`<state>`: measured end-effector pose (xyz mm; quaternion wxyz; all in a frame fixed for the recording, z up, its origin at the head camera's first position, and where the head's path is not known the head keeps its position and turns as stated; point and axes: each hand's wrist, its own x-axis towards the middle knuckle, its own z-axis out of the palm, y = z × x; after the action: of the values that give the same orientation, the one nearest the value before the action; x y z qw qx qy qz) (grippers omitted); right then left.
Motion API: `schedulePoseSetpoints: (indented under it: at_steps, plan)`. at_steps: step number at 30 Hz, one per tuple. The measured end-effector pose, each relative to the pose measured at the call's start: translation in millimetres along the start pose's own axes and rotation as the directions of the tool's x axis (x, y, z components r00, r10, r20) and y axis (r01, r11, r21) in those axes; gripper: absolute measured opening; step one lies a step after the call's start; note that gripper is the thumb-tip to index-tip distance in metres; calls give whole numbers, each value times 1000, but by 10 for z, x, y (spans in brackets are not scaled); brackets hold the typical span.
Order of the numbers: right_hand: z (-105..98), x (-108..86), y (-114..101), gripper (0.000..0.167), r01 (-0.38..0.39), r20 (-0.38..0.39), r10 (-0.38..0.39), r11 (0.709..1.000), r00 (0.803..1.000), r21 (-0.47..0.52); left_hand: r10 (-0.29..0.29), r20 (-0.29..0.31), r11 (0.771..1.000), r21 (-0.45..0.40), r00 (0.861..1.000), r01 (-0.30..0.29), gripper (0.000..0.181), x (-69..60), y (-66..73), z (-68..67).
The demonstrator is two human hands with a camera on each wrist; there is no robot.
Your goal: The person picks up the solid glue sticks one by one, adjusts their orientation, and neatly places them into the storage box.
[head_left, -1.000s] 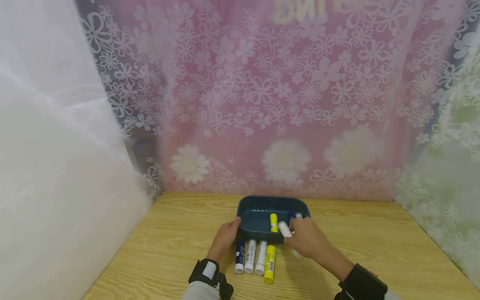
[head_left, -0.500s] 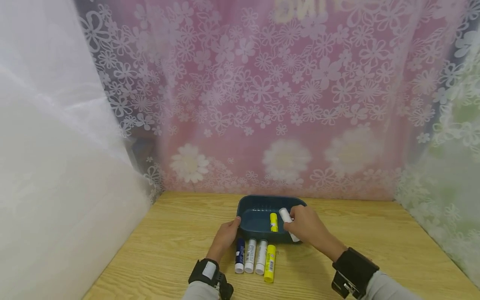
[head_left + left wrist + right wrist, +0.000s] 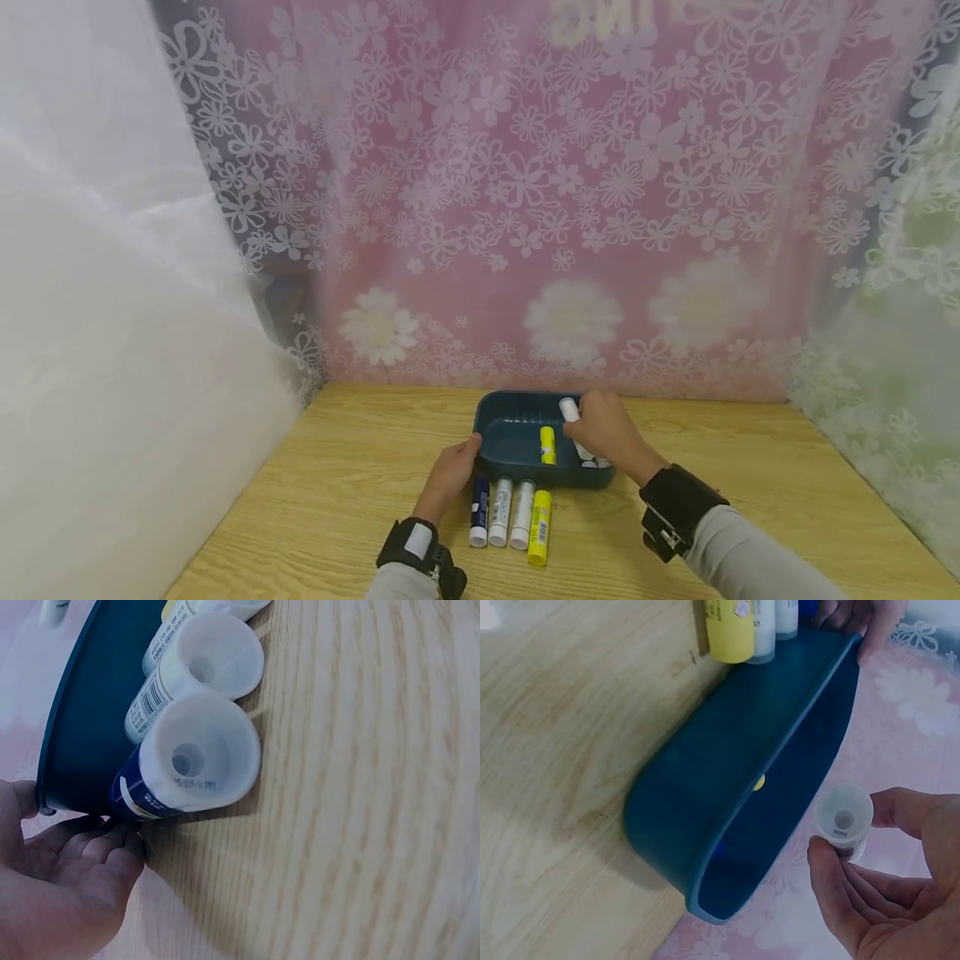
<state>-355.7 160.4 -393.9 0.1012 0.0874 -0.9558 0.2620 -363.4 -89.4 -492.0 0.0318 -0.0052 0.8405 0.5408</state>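
Observation:
A dark teal plastic tray stands on the wooden table. My left hand holds its left end, thumb at the rim and fingers against the outside. Above the tray's right part, my right hand pinches a white glue stick between thumb and fingers, tilted. A yellow glue stick lies inside the tray; other contents are partly hidden behind the right hand. In front of the tray lie a navy glue stick, two white glue sticks and a yellow one, side by side.
The wooden table extends to both sides of the tray. A pink flowered curtain hangs behind it, with a pale sheet at the left and a green-white one at the right.
My right hand has moved the white glue stick from the tray's front right edge farther back over the tray. The left hand and the row in front have stayed put.

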Motion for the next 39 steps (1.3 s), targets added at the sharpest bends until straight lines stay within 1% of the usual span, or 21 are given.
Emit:
schedulePoseSetpoints:
  at_steps: [1, 4, 5, 7, 8, 10, 14, 17, 21, 24, 27, 30, 34, 37, 39]
  plan:
    - [-5, 23, 0, 33, 12, -6, -12, 1000, 1000, -4, -1, 0, 1000, -1, 1000, 1, 63, 2, 1, 0]
    - [-22, 75, -8, 10, 39, -11, -39, 999, 999, -19, -7, -1, 1000, 0, 1000, 7, 63, 8, 0, -3]
    - [-26, 89, -11, 8, 45, -12, -45, 999, 999, -26, -7, -1, 1000, 1, 1000, 7, 63, 12, -2, -5]
    - [-29, 114, -22, 19, 49, -10, -49, 998, 999, -36, -4, -1, 1000, 7, 1000, 4, 64, 16, -4, -11]
    - [-27, 121, -27, 22, 38, -6, -39, 999, 999, -35, -3, -2, 1000, 11, 1000, 3, 64, 15, -3, -14]
    - [-17, 139, -26, 19, 14, 2, -13, 999, 1000, -30, -5, -3, 1000, 13, 1000, 5, 64, 20, -13, -14]
    - [7, 170, -4, 15, -13, -1, 13, 1000, 1000, -19, -5, -5, 1000, 18, 1000, 5, 66, 25, -24, -6]
    - [21, 183, 21, 9, -1, -8, 1, 1000, 1000, -3, -6, -4, 1000, 18, 1000, 6, 65, 32, -33, 0]
    - [32, 227, 50, 23, 7, -10, -6, 1000, 1000, 19, -6, -3, 1000, 16, 1000, 6, 65, 35, -36, -2]
    - [37, 276, 58, 31, -17, -4, 17, 1000, 1000, 16, 3, -3, 1000, 17, 1000, -3, 66, 31, -28, -7]
    - [43, 307, 47, 36, -37, 8, 37, 999, 999, 5, 2, -3, 1000, 8, 1000, -2, 66, 24, -25, -12]
    - [44, 313, 40, 42, -31, 18, 31, 999, 999, 12, 9, -2, 1000, 9, 1000, -9, 65, 20, -22, -11]
    - [61, 311, 48, 46, -27, 4, 27, 999, 1000, 21, 19, 6, 1000, 10, 1000, -19, 63, 19, -11, -11]
    - [89, 321, 44, 46, -32, -26, 31, 999, 999, -18, 14, 5, 1000, 4, 1000, -14, 62, 19, -6, -17]
    - [106, 324, 36, 46, -21, -43, 19, 999, 999, -49, 15, 1, 1000, 7, 1000, -15, 64, 19, -4, -25]
